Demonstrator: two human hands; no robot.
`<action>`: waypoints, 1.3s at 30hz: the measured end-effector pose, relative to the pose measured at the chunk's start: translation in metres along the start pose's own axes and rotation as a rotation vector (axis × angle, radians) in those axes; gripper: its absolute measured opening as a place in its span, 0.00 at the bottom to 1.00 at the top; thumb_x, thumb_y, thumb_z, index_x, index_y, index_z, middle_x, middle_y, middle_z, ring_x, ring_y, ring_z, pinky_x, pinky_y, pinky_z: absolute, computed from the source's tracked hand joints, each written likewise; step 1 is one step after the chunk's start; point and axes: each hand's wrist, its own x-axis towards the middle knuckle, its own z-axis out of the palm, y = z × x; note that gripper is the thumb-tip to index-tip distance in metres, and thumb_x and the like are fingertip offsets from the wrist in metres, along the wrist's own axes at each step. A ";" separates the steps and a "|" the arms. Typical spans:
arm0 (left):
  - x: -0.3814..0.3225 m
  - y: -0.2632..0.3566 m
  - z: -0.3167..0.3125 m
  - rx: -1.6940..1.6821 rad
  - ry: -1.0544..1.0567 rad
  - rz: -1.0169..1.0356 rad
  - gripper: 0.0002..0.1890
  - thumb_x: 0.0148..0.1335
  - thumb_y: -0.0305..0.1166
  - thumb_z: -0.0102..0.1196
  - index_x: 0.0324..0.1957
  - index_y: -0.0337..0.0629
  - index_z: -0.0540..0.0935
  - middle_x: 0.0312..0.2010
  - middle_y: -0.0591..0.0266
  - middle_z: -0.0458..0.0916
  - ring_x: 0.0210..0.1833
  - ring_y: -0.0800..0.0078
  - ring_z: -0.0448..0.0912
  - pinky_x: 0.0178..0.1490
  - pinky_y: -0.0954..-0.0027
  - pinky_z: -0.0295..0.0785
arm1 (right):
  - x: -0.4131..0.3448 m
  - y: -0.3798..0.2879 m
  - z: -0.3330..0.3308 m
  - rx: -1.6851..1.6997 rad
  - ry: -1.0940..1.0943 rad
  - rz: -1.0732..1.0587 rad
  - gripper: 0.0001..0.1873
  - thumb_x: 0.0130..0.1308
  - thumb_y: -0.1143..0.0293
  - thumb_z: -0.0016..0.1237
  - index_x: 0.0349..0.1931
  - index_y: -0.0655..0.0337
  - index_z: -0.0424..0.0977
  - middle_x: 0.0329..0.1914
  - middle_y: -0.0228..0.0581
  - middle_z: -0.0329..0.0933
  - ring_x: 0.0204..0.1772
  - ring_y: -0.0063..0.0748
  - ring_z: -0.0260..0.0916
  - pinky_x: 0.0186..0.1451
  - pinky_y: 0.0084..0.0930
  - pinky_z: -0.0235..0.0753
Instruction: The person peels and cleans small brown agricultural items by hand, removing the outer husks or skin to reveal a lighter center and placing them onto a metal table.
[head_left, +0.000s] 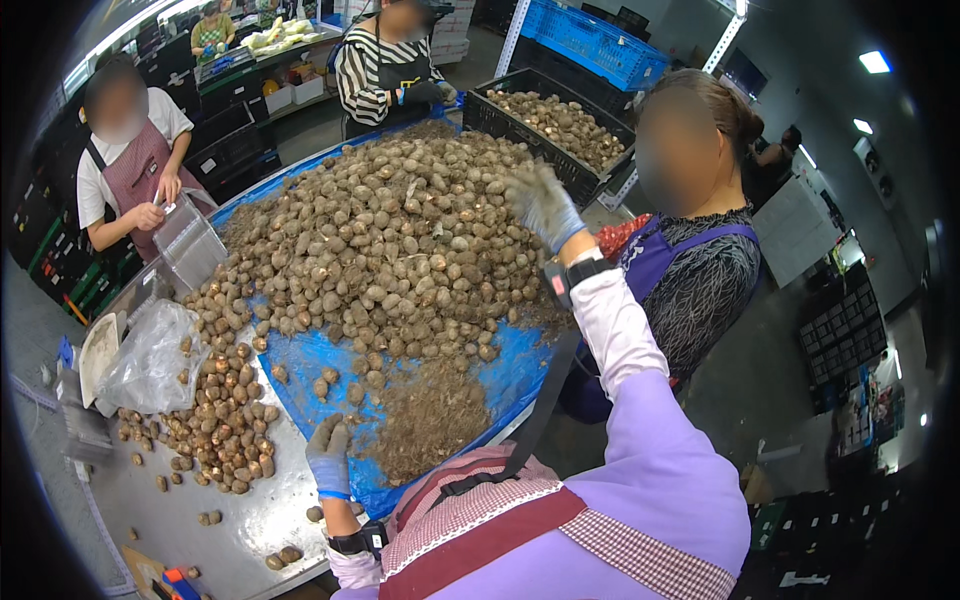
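Note:
A large heap of small, hairy brown taro corms (390, 240) rests on a blue plastic sheet (300, 367). My right hand (546, 206), in a grey-coated work glove, is raised at the heap's right side with its fingers extended. I see nothing held in it. My left hand (328, 454), gloved too, is low at the sheet's left edge, near a few loose corms (322, 384). Its fingers point away from me, and whether they grip anything is hard to make out. Between the hands lies a mound of dry soil and root fibres (431, 416).
Cleaner corms (232, 420) are spread over the metal table (277, 517) beside a clear plastic bag (154, 360). A black crate (517, 131) of corms stands beyond the heap. Co-workers stand left, across and right; the left one holds clear plastic containers (187, 240).

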 end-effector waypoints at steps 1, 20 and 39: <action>0.005 -0.008 -0.001 0.022 -0.010 0.041 0.18 0.69 0.33 0.57 0.55 0.29 0.83 0.38 0.60 0.86 0.39 0.74 0.82 0.44 0.72 0.77 | -0.005 0.007 0.005 -0.218 -0.096 0.094 0.47 0.70 0.39 0.52 0.75 0.68 0.55 0.74 0.50 0.65 0.57 0.35 0.80 0.51 0.29 0.86; 0.104 -0.073 0.055 1.081 -0.123 0.258 0.28 0.62 0.58 0.60 0.52 0.46 0.86 0.48 0.41 0.85 0.48 0.42 0.84 0.53 0.49 0.79 | -0.220 0.147 0.092 -1.085 -0.552 0.069 0.29 0.78 0.49 0.44 0.65 0.64 0.74 0.56 0.48 0.82 0.55 0.41 0.80 0.61 0.35 0.76; -0.019 0.009 0.090 0.223 -0.315 0.335 0.31 0.54 0.29 0.73 0.60 0.32 0.80 0.48 0.58 0.83 0.46 0.72 0.81 0.52 0.70 0.77 | -0.249 0.225 0.116 -1.072 -0.216 0.062 0.35 0.74 0.36 0.38 0.33 0.61 0.83 0.29 0.51 0.81 0.36 0.52 0.80 0.42 0.43 0.75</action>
